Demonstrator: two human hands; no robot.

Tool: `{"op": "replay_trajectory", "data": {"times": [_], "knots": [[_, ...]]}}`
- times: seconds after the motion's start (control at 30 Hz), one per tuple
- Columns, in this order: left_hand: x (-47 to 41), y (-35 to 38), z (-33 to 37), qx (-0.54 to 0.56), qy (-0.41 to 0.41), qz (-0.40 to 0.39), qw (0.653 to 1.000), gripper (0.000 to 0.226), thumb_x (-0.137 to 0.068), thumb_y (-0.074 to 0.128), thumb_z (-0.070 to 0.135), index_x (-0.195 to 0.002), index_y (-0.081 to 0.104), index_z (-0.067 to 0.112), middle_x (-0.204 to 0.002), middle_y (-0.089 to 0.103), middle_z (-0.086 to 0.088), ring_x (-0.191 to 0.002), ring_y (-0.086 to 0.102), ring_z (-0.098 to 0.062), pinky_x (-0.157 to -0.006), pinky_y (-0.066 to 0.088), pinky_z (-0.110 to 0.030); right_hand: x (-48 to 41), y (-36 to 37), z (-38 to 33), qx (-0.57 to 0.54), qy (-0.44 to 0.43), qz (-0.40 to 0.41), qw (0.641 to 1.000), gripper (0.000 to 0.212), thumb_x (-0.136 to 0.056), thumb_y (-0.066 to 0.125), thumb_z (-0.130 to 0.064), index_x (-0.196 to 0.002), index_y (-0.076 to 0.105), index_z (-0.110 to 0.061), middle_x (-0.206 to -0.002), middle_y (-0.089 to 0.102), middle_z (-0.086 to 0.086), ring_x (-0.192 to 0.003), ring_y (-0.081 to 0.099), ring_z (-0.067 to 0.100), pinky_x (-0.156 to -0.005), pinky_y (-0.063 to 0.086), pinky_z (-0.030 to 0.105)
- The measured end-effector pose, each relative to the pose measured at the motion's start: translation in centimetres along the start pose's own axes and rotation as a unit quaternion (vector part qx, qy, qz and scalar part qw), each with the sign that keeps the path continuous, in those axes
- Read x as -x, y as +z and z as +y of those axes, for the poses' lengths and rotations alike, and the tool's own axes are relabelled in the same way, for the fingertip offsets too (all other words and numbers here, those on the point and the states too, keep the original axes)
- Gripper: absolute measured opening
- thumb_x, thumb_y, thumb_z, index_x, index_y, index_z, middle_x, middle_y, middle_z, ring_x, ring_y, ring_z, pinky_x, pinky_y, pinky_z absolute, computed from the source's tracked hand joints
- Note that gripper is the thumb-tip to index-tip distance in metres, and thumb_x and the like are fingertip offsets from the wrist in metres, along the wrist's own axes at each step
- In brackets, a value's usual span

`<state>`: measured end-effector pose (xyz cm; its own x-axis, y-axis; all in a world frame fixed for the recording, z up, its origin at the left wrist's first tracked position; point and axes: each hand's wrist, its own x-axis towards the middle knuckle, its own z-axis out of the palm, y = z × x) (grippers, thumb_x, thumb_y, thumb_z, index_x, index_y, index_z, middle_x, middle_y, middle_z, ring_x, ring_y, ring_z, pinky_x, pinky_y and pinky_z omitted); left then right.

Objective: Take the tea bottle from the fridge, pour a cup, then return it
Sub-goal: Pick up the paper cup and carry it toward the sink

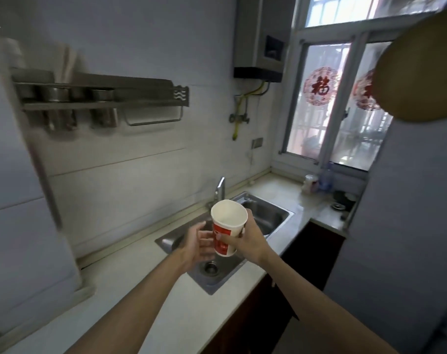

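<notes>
A white paper cup (227, 227) with a red label is held upright over the steel sink (281, 213). My right hand (248, 241) grips the cup around its side, thumb across the red label. My left hand (198, 242) is beside the cup on its left with fingers spread and relaxed, close to the cup wall or just touching it. The cup's inside looks white, and I cannot tell if it holds liquid. No tea bottle is in view. The grey fridge (401, 226) stands at the right.
A tap (219, 187) rises behind the sink. The pale countertop (140, 290) runs along the wall. A metal rack (102, 98) with utensil holders hangs at the left. Small containers (317, 183) stand near the window. A water heater (263, 39) is mounted above.
</notes>
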<state>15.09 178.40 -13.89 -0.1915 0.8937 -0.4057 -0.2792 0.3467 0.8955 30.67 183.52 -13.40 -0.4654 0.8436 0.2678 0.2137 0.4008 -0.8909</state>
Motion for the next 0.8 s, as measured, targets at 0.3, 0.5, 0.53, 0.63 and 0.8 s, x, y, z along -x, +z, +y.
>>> {"op": "replay_trajectory", "data": {"times": [0.3, 0.5, 0.53, 0.63, 0.8], "knots": [[-4.5, 12.8, -0.2, 0.017, -0.064, -0.105, 0.992, 0.058, -0.093, 0.034, 0.049, -0.114, 0.059, 0.0, -0.106, 0.063, -0.02, -0.096, 0.058, -0.032, -0.085, 0.046, -0.041, 2.2, -12.0, 5.1, 0.013, 0.044, 0.11, 0.993, 0.077, -0.073, 0.085, -0.014, -0.131, 0.035, -0.021, -0.116, 0.054, -0.018, -0.106, 0.055, -0.001, -0.083, 0.048, 0.012], [-8.4, 20.4, -0.5, -0.001, -0.086, -0.159, 0.984, 0.049, -0.093, 0.038, 0.045, -0.099, 0.061, 0.002, -0.102, 0.063, -0.02, -0.1, 0.059, -0.037, -0.092, 0.048, -0.045, 2.5, -18.2, 8.3, 0.03, 0.08, 0.166, 0.982, 0.075, -0.075, 0.083, -0.019, -0.134, 0.036, -0.02, -0.117, 0.054, -0.02, -0.109, 0.055, -0.001, -0.089, 0.047, 0.017], [-9.3, 21.6, -0.4, -0.003, -0.088, -0.168, 0.982, 0.049, -0.093, 0.039, 0.045, -0.1, 0.061, 0.001, -0.102, 0.063, -0.021, -0.099, 0.06, -0.036, -0.091, 0.048, -0.045, 2.2, -19.1, 8.9, 0.034, 0.086, 0.173, 0.981, 0.074, -0.076, 0.083, -0.018, -0.133, 0.035, -0.022, -0.116, 0.053, -0.021, -0.108, 0.055, -0.001, -0.09, 0.047, 0.019], [-12.3, 24.5, 0.0, -0.006, -0.095, -0.191, 0.977, 0.051, -0.093, 0.039, 0.045, -0.102, 0.06, 0.0, -0.099, 0.062, -0.021, -0.091, 0.06, -0.034, -0.086, 0.048, -0.043, 0.8, -21.5, 10.5, 0.039, 0.101, 0.2, 0.974, 0.073, -0.075, 0.083, -0.017, -0.13, 0.035, -0.022, -0.115, 0.054, -0.019, -0.108, 0.057, 0.004, -0.087, 0.048, 0.019], [-17.5, 28.6, 1.6, -0.014, -0.108, -0.226, 0.968, 0.051, -0.094, 0.039, 0.047, -0.104, 0.061, 0.002, -0.103, 0.062, -0.021, -0.096, 0.06, -0.033, -0.092, 0.048, -0.044, -3.3, -25.6, 12.8, 0.049, 0.118, 0.238, 0.963, 0.074, -0.075, 0.083, -0.013, -0.132, 0.035, -0.02, -0.113, 0.053, -0.019, -0.103, 0.056, -0.001, -0.078, 0.047, 0.013]]}}
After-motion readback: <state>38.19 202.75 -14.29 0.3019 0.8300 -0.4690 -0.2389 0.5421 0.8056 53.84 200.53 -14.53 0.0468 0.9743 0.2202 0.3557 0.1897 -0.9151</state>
